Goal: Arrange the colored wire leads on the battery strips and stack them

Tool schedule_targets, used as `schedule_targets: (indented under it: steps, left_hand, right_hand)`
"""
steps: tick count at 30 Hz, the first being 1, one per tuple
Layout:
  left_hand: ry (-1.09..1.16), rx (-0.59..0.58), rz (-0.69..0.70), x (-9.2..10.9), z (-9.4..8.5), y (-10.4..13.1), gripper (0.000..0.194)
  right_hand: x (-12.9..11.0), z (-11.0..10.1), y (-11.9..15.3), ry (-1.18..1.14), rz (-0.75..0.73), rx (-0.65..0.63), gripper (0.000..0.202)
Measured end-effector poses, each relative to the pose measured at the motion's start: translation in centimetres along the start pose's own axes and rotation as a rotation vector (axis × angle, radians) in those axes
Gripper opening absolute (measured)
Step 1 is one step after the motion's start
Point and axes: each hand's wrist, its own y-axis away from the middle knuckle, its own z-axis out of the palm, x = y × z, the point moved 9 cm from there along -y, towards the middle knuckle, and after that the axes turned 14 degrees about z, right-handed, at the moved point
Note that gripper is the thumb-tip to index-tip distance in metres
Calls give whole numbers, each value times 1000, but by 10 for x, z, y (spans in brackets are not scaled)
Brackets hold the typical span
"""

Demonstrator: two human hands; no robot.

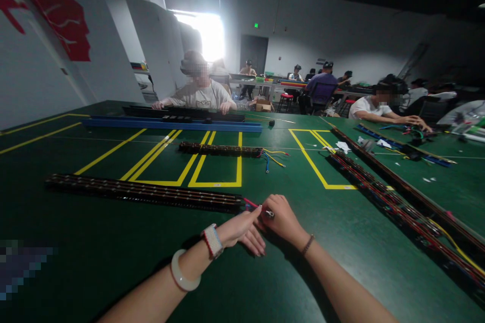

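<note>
A long black strip [151, 193] with copper-coloured lines lies across the table in front of me. Red and blue wires [249, 203] come out of its right end and run to my hands. My left hand [242, 229] pinches the wires between thumb and a hidden finger, its other fingers loosely stretched below. Pressed against it, my right hand [283, 219] is curled closed around the wire ends. A metal ring terminal [270, 214] pokes out at its fingers. What else lies inside the right fist is hidden.
A shorter black strip [223, 150] with loose coloured wires [275, 156] lies further back. Long wired strips [394, 202] run along the right side. Across the green table [212, 282], a person [204, 91] handles black and blue rails [174, 123]; another [379, 108] works at right.
</note>
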Motion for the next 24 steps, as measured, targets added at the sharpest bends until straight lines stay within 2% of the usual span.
schedule_targets:
  steps: [3, 7, 13, 19, 24]
  left_hand:
    - [44, 42, 47, 8, 3, -2, 60]
    - [252, 132, 160, 21, 6, -6, 36]
    - [472, 259, 333, 21, -1, -14, 19]
    - [488, 293, 411, 18, -4, -17, 20]
    - [437, 329, 424, 18, -8, -17, 20]
  right_hand:
    - [-3, 2, 2, 70, -52, 47, 8]
    - [-12, 3, 7, 139, -162, 59, 12]
    - [-28, 3, 15, 241, -308, 42, 11]
    - [-32, 7, 18, 341, -409, 40, 10]
    - [-34, -4, 17, 363, -388, 56, 10]
